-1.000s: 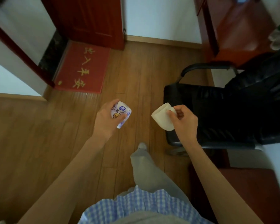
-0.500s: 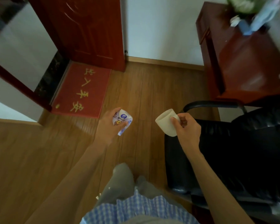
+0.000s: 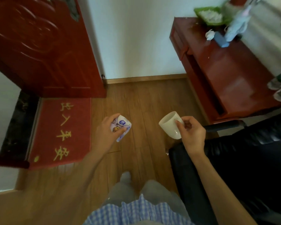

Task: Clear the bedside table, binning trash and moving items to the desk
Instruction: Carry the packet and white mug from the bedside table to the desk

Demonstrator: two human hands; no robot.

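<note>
1. Setting: a room in a home.
2. Evidence, floor: wood-plank floor (image 3: 136, 103) with a red doormat (image 3: 60, 132) bearing yellow characters.
3. Evidence, fittings: a dark red panelled door (image 3: 39, 46).
4. Evidence, furniture: a red-brown wooden desk (image 3: 225, 75) beside a black padded armchair (image 3: 250, 151).

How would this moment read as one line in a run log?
left hand: holds tissue pack | right hand: holds cup, tilted | place: wood floor, beside chair | desk: ahead on the right
</note>
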